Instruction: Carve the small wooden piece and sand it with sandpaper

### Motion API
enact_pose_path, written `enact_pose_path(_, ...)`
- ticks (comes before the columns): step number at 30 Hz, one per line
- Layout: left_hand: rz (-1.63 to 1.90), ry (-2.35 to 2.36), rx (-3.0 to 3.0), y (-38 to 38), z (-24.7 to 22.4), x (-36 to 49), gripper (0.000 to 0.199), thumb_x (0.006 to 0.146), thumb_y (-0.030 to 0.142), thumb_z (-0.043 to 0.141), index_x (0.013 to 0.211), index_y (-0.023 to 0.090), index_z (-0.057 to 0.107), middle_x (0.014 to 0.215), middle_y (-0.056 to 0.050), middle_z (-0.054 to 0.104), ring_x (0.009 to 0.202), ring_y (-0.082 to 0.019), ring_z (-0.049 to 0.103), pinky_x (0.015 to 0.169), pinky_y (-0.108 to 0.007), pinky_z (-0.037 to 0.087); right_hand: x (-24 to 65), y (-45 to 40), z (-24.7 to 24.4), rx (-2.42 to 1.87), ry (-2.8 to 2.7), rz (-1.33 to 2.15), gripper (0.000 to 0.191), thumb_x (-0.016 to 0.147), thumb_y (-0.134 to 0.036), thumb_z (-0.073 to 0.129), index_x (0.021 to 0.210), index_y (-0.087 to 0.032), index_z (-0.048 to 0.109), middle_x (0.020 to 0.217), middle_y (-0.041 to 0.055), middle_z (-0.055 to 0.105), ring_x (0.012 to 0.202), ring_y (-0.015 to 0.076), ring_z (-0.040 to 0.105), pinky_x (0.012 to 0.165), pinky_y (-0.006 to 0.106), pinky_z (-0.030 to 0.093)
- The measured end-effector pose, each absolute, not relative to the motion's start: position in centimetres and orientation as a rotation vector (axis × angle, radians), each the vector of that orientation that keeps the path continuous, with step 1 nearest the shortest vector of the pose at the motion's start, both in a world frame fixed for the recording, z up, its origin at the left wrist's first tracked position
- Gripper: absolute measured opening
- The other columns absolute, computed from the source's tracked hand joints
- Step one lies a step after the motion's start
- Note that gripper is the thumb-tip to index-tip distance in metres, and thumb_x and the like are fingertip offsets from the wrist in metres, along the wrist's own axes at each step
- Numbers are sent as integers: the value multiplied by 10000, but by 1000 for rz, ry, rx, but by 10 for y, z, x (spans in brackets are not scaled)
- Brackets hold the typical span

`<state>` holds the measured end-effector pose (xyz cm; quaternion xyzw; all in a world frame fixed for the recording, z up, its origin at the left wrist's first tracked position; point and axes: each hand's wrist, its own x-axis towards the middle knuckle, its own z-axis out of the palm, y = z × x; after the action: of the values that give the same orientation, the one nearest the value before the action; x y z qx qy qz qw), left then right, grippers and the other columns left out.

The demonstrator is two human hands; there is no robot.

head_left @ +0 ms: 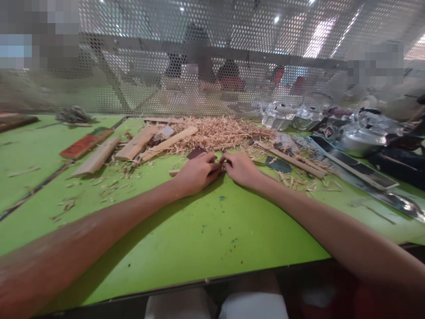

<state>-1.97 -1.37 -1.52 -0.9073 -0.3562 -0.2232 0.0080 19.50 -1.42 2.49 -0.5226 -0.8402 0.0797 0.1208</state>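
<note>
Over the middle of the green table (pixel 226 226), my left hand (pixel 198 174) and my right hand (pixel 238 167) meet at the fingertips. The fingers of both are bent and pressed together; anything pinched between them is too small to make out. A pale wooden stick (pixel 173 173) pokes out to the left of my left hand, its other end hidden beneath the hand. Just behind my left hand lies a dark red-brown sheet (pixel 195 153). Wood shavings (pixel 222 133) are heaped beyond both hands.
Flat wood pieces (pixel 96 157) and a red painted block (pixel 84 144) lie at left. Foil-wrapped objects (pixel 277 116), a long wooden strip (pixel 292 160) and a dark long tray (pixel 355 164) are at right. Behind stands a perforated metal screen (pixel 149 75), with people beyond it.
</note>
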Motion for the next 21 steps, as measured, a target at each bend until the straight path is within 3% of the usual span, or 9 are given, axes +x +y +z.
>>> enact_pose_path(8, -688, -1127, -2824, -13, -16, -20, 321, 1184, 351, 611, 1259, 210, 889, 1162, -137, 728, 1072, -287, 690, 905, -401, 589, 196, -14, 19, -1456, -2331, 321, 329, 1044, -35, 589, 1169, -125, 879, 1058, 121, 882, 940, 226, 751, 869, 313, 499)
enact_pose_path(21, -734, -1110, -2834, -12, -18, -21, 344, 1195, 371, 583, 1217, 211, 886, 1157, -134, 729, 1080, -284, 697, 915, -410, 602, 198, -11, 10, -1404, -2355, 283, 344, 1075, -106, 558, 1206, -162, 870, 1043, 109, 874, 913, 232, 752, 874, 323, 510)
